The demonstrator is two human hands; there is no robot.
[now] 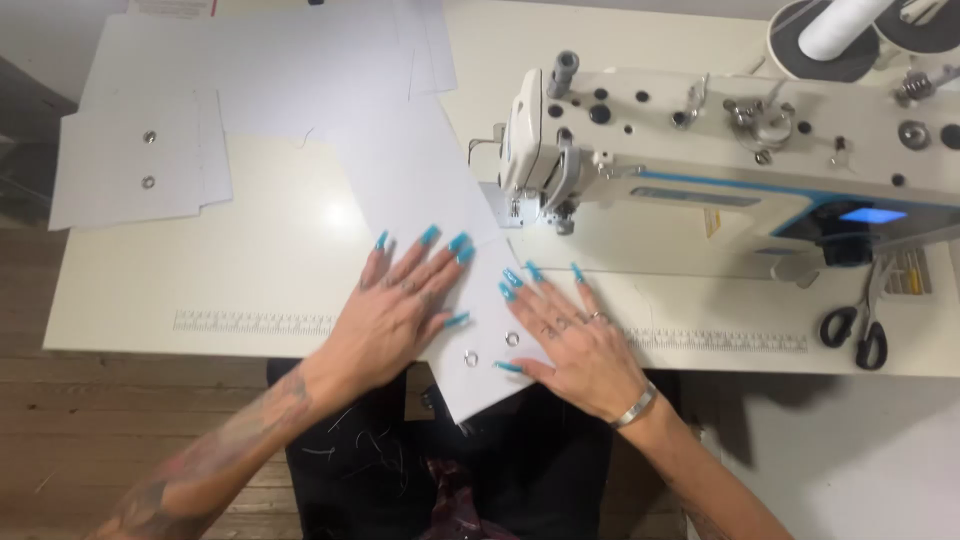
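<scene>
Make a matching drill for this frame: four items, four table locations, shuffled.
Items:
1. scissors
2. thread cone
3. white fabric strip
4. stacked white panels

Places:
A. far-left part of the table
B. under both hands, running toward the needle
C. near right edge, beside the machine base
D. top right, behind the sewing machine

Pairs: 1-C, 2-D, 3-B, 4-A

counter (280,260): cream, printed ruler along front edge | on it: sewing machine (720,150), white fabric pieces (420,190), black-handled scissors (858,325)
</scene>
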